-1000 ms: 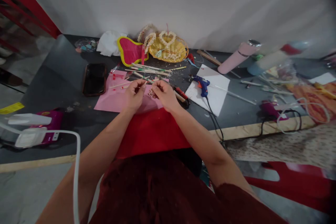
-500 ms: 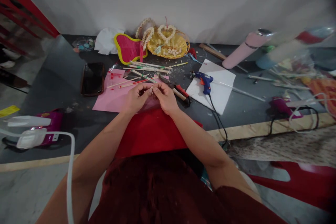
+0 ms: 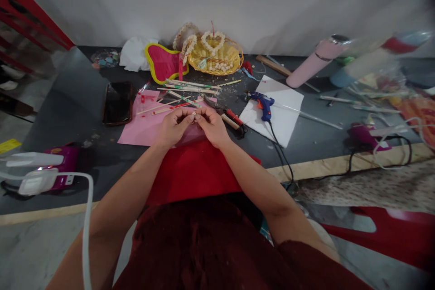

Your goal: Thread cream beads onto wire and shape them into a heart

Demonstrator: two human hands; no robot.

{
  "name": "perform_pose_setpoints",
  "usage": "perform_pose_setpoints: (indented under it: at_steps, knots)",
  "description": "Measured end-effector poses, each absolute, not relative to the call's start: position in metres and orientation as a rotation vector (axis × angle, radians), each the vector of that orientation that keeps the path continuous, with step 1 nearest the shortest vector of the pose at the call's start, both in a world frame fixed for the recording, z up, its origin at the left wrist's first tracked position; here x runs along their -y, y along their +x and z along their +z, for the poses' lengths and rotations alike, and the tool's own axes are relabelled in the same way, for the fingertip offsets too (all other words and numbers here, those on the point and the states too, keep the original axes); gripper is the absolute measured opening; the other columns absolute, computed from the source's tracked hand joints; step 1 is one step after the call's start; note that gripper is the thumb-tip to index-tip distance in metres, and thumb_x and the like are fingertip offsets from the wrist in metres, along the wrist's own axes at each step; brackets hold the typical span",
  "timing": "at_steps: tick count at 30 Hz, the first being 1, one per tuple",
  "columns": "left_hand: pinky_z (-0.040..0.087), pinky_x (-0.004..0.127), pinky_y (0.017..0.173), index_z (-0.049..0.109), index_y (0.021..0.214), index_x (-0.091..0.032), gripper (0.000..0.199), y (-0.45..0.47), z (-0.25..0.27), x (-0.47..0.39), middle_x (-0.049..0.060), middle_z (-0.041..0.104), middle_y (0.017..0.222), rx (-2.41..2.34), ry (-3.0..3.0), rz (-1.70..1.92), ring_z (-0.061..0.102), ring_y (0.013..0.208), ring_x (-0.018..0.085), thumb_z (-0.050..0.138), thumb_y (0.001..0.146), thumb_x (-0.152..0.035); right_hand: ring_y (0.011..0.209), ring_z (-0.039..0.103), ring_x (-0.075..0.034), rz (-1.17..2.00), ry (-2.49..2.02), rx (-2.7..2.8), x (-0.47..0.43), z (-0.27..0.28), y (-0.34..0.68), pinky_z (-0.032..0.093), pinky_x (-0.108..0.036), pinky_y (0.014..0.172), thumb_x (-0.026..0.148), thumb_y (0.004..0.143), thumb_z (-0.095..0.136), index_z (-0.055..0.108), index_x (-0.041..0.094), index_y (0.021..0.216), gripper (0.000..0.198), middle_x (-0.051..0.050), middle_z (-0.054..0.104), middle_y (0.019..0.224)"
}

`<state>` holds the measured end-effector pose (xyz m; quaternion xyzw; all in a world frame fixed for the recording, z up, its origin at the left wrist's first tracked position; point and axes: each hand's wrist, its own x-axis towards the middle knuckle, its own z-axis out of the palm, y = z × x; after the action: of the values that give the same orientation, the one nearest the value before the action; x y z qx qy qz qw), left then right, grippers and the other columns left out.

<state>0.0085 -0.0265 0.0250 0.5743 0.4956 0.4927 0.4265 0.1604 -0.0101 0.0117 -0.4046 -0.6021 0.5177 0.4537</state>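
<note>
Left hand (image 3: pixel 172 128) and right hand (image 3: pixel 215 128) have closed up mid-frame since a second ago; both grips pinch a small pale piece (image 3: pixel 194 120). Probably light, fragile: hold edges.

dk maroon top (image 3: pixel 197 244), short R slv (image 3: pixel 302 256), bare hands (image 3: pixel 215 128)

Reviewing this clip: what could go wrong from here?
The small pale piece pinched between the left grip and right grip could slip and get lost among the scattered sticks just beyond. The right forearm is near the cord of the glue gun, which runs over the table edge; a snag might drag the gun.
</note>
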Motion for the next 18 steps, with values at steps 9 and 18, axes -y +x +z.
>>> perform_pose_setpoints:
  at_steps: [9,18]
  knots:
    - [0.047,0.024,0.068,0.067,0.083,-0.016,0.018,0.006,0.027,0.027,0.002,0.067,0.079,-1.281,1.573,1.166,0.058,0.072,0.012,0.062,0.084,-0.033,0.066,0.048,-0.010,1.272,-0.970,1.554,0.012,0.021,0.165,0.040,-0.024,0.062,0.046,0.085,0.058,0.058,0.019,0.084,0.027,0.001,0.056,0.075]
    - [0.047,0.024,0.064,0.067,0.087,-0.017,0.015,0.006,0.017,0.026,0.002,0.069,0.080,-1.319,1.735,1.071,0.059,0.068,0.012,0.060,0.083,-0.030,0.061,0.040,-0.009,1.232,-1.063,1.616,0.010,0.021,0.169,0.033,-0.024,0.057,0.047,0.085,0.059,0.059,0.017,0.077,0.031,0.003,0.051,0.066]
